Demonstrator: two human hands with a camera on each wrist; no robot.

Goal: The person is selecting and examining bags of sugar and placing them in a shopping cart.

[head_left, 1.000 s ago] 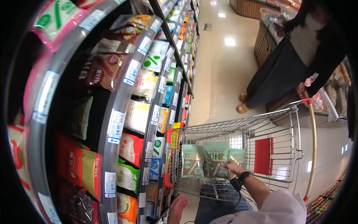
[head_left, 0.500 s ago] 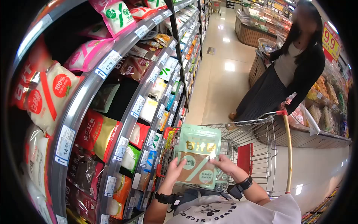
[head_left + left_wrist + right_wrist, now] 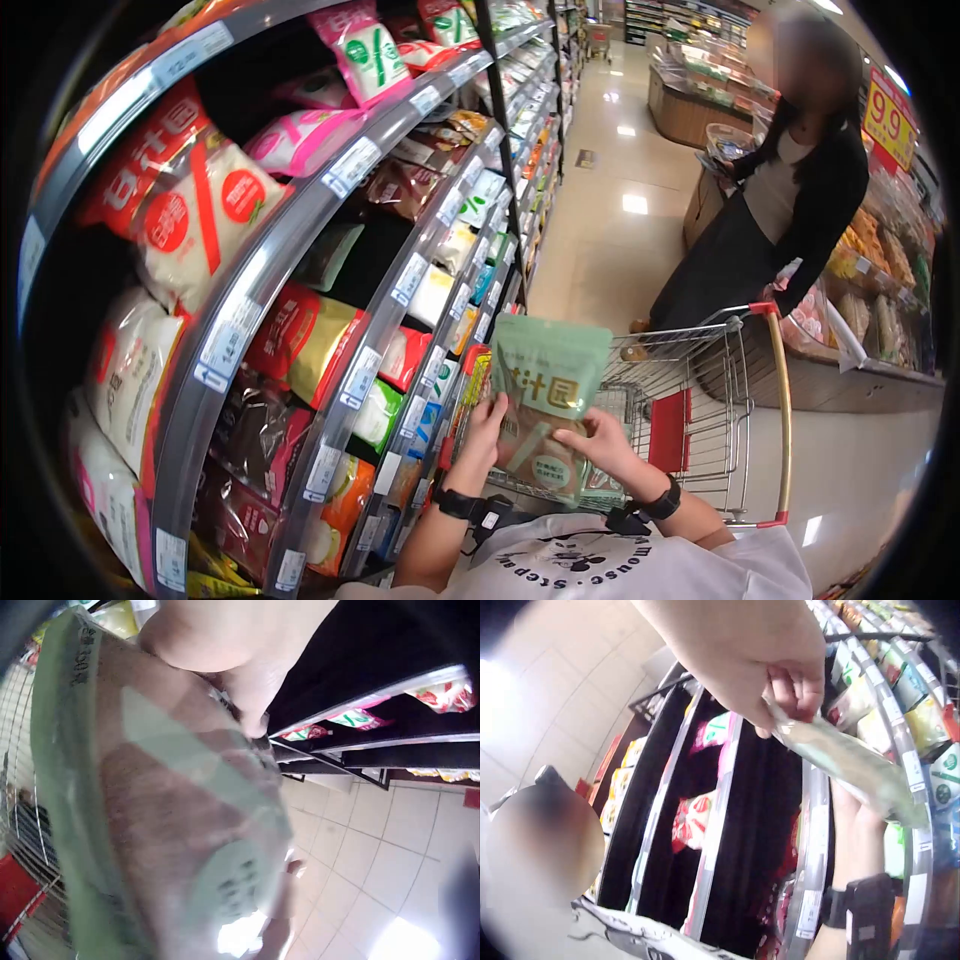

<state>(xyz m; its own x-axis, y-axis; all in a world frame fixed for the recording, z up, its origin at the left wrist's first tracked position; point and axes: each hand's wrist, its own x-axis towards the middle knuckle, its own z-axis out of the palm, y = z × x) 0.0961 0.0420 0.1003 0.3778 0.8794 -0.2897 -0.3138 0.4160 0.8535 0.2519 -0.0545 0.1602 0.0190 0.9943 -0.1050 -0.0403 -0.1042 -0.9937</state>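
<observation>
A pale green pouch of brown sugar point(image 3: 553, 365) is held upright before the chest, its printed front with gold characters turned toward me. My left hand point(image 3: 484, 434) grips its left edge, the thumb on the front. From the right side, my right hand point(image 3: 606, 446) pinches it, thumb lying across the lower front. Close up in the left wrist view, the pouch point(image 3: 180, 802) shows its brown contents and a pale diagonal stripe. The right wrist view has it nearly edge-on, with the right hand point(image 3: 757, 664) at its upper edge.
A wire shopping cart point(image 3: 745, 400) with a red panel point(image 3: 670, 430) stands just beyond the pouch. Shelves of bagged goods point(image 3: 215, 215) line the left side. Ahead, a person in dark clothes point(image 3: 725, 250) stands by the cart handle, next to food displays point(image 3: 870, 235).
The right hand has lifted the pouch out of the cart, and the left hand, earlier free, has joined it. Since half a second ago the pouch has turned slightly, and the head view has shifted left.
</observation>
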